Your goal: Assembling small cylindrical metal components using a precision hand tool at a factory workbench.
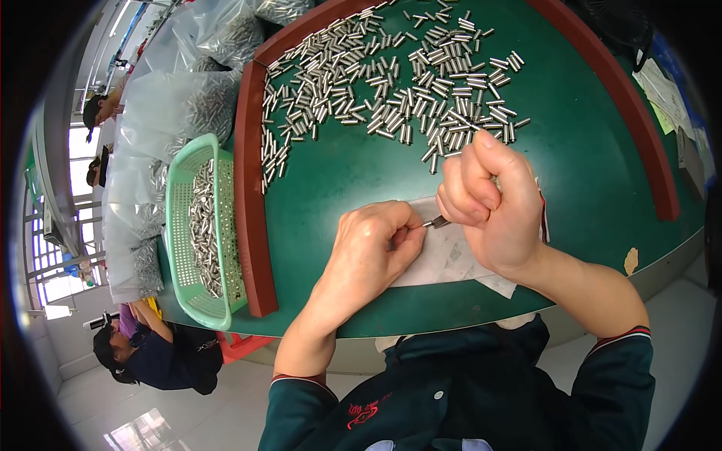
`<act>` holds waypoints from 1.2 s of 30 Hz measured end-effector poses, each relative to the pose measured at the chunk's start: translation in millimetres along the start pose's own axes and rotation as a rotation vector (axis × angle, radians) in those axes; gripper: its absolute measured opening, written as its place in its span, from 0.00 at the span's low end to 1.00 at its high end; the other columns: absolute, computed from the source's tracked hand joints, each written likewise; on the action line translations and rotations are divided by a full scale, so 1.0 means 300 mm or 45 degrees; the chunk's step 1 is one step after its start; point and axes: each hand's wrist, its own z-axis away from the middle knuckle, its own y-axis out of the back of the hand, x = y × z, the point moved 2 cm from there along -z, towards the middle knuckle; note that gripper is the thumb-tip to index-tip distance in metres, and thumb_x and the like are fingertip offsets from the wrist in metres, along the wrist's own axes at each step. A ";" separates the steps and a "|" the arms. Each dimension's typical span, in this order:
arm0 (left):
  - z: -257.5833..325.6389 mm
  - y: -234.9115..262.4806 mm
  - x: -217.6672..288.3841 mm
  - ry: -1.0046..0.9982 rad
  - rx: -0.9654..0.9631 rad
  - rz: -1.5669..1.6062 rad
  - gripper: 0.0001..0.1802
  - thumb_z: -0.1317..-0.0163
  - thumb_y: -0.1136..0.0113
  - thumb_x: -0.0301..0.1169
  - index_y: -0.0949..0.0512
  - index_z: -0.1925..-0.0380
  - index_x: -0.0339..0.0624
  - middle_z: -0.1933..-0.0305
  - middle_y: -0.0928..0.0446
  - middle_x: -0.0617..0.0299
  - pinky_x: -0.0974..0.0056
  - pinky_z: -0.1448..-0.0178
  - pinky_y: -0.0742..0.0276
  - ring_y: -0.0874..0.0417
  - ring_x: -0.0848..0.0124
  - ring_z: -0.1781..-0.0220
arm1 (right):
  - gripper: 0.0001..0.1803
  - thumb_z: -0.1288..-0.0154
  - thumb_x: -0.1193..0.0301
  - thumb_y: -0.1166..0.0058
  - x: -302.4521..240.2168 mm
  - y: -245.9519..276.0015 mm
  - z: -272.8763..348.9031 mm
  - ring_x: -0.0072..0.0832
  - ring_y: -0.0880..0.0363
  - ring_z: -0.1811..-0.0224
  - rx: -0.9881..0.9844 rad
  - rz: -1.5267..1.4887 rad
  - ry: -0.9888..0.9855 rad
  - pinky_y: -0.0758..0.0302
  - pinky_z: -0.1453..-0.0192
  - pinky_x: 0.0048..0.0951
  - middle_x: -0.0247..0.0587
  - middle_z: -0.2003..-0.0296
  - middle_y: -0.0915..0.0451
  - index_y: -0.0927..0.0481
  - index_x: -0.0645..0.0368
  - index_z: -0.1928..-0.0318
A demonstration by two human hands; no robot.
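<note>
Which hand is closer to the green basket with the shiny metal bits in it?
Left. The left hand rests on the white paper, a short way right of the green basket, beyond the red rim. The right hand is farther right, gripping a small metal tool.

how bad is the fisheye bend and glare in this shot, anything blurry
Head view: strong fisheye, the red table edge bows and the corners go black; even light, soft shine on the metal pins, bright windows blown out at left; left hand, right hand and small metal piece stay fairly sharp.
</note>
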 end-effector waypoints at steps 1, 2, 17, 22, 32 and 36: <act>0.000 -0.001 -0.006 -0.027 0.008 -0.017 0.04 0.56 0.42 0.21 0.29 0.82 0.34 0.85 0.31 0.58 0.66 0.78 0.36 0.32 0.68 0.84 | 0.23 0.35 0.64 0.73 0.001 0.000 0.000 0.17 0.58 0.90 0.002 0.003 -0.002 0.54 0.83 0.21 0.29 0.93 0.47 0.49 0.51 0.89; 0.000 -0.002 -0.010 -0.053 0.017 -0.035 0.04 0.56 0.41 0.22 0.27 0.81 0.34 0.85 0.30 0.60 0.69 0.79 0.37 0.33 0.73 0.85 | 0.23 0.35 0.64 0.73 0.001 0.000 0.000 0.17 0.58 0.90 0.004 0.004 -0.003 0.54 0.83 0.21 0.29 0.93 0.47 0.49 0.51 0.89; 0.006 -0.014 0.004 -0.155 0.080 -0.008 0.05 0.59 0.46 0.18 0.32 0.84 0.33 0.84 0.32 0.51 0.59 0.77 0.35 0.30 0.54 0.81 | 0.24 0.34 0.65 0.73 0.017 -0.023 0.028 0.17 0.56 0.89 -0.049 0.125 0.126 0.53 0.84 0.21 0.29 0.93 0.48 0.49 0.53 0.90; -0.001 -0.018 0.008 -0.169 0.087 -0.005 0.05 0.59 0.46 0.18 0.33 0.85 0.33 0.84 0.32 0.51 0.58 0.77 0.35 0.30 0.53 0.81 | 0.24 0.35 0.67 0.70 0.018 -0.028 0.024 0.17 0.54 0.88 -0.083 0.240 0.212 0.53 0.84 0.21 0.29 0.92 0.48 0.48 0.53 0.90; -0.008 0.046 -0.055 0.180 0.020 0.757 0.03 0.46 0.44 0.25 0.26 0.74 0.38 0.75 0.25 0.64 0.74 0.77 0.37 0.32 0.81 0.80 | 0.24 0.35 0.64 0.67 0.012 0.008 -0.005 0.15 0.54 0.88 0.024 0.001 -0.010 0.53 0.85 0.19 0.29 0.92 0.46 0.48 0.54 0.89; -0.019 0.074 -0.111 0.306 -0.084 1.583 0.05 0.43 0.48 0.24 0.28 0.65 0.38 0.71 0.25 0.60 0.78 0.76 0.44 0.39 0.85 0.80 | 0.24 0.36 0.65 0.67 0.016 0.000 -0.008 0.15 0.55 0.89 0.023 -0.040 0.005 0.56 0.86 0.19 0.29 0.93 0.47 0.49 0.53 0.89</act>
